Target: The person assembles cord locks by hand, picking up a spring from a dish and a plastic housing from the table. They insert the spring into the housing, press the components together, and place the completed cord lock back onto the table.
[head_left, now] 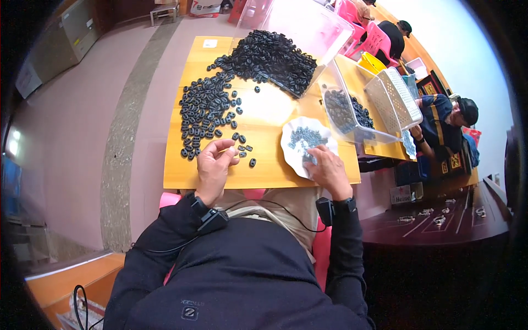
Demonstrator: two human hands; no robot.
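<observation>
Black oval pieces with holes [206, 104] lie spread over the left of the wooden table, several of them loose near my left hand [214, 169]. That hand is just above the tabletop, thumb and forefinger drawn together at the fingertips. Whatever they pinch is too small to make out. My right hand [331, 173] reaches over a white scalloped plate [287, 132], its fingertips down among small grey-blue parts [303, 136]. Its fingers are bunched together, and they hide anything held between them.
A dense heap of black pieces [269, 58] spills from a tipped clear bin [308, 27] at the back. Right of the plate stand a clear box [352, 132] with dark pieces and a white perforated basket [393, 99]. Another person [445, 121] sits at the right.
</observation>
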